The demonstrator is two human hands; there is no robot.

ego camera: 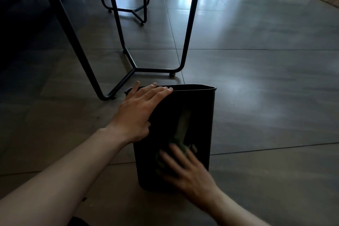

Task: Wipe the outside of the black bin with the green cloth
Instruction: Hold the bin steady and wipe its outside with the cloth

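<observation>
Where the head view looks down on a glossy grey tiled floor, a black bin stands upright, a smooth, tapering rectangular tub with a thin rim. The left hand lies flat across its upper left corner, fingers straight over the rim, thumb against the wall. The right hand, motion-blurred, presses the crumpled green cloth against the near wall with spread fingers. Beyond the bin stand thin black metal table legs with a forked base.
</observation>
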